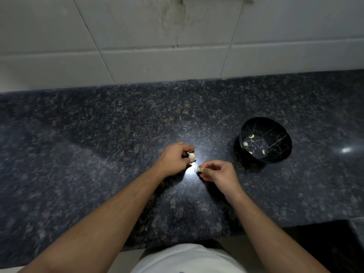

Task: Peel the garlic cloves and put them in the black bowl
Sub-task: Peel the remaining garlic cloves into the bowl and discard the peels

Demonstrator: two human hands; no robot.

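We see the left hand (174, 158) curled around a pale garlic piece (192, 155), pinching it between thumb and fingers. Just beside it, the right hand (219, 171) pinches a smaller garlic clove (201, 169) at its fingertips. Both hands hover close together over a bright glare on the dark speckled countertop (98, 134). To the right, apart from the hands, stands the black bowl (275, 156), with four peeled cloves (251, 136) lying in its bottom. A pale tiled wall (137, 36) rises behind the counter.
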